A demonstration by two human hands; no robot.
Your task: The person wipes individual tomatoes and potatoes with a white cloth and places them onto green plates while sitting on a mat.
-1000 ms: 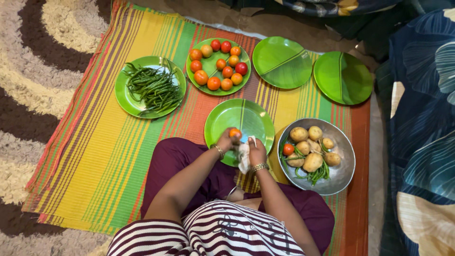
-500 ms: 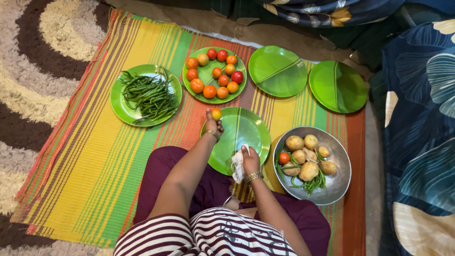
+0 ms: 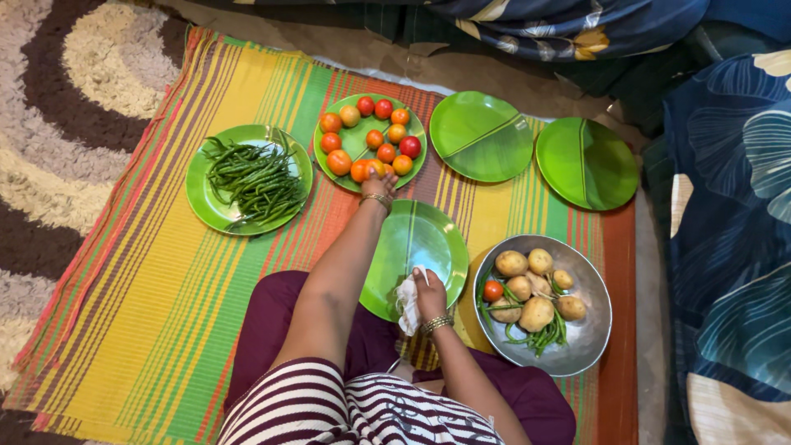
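Quick rundown, using the empty green plate (image 3: 416,239) right in front of the person as my reference. The left hand (image 3: 377,185) was stretched out past the far side of it. Its fingers were on an orange tomato (image 3: 376,167) at the near rim of the tomato plate (image 3: 321,159). I honestly couldn't tell whether the fingers were clamped on it or already loosening, because the back of the hand hid them. It looked to me like the setting-down step. A clean release would need the tomato to sit in the gap between its neighbours so nothing rolls off the rim.

The right hand (image 3: 430,295) rested on the near right edge of the empty plate, with its fingers bunched around a white cloth (image 3: 407,305).

To the right of that plate sat a steel bowl (image 3: 598,330) with potatoes (image 3: 535,313), a red tomato (image 3: 493,290) and some green chillies. Left and farther out was a plate of green chillies (image 3: 255,177). Two more empty leaf-pattern plates (image 3: 480,136) lay beyond it to the right. Everything was on a striped mat (image 3: 165,272), and nothing really blocked the reach.
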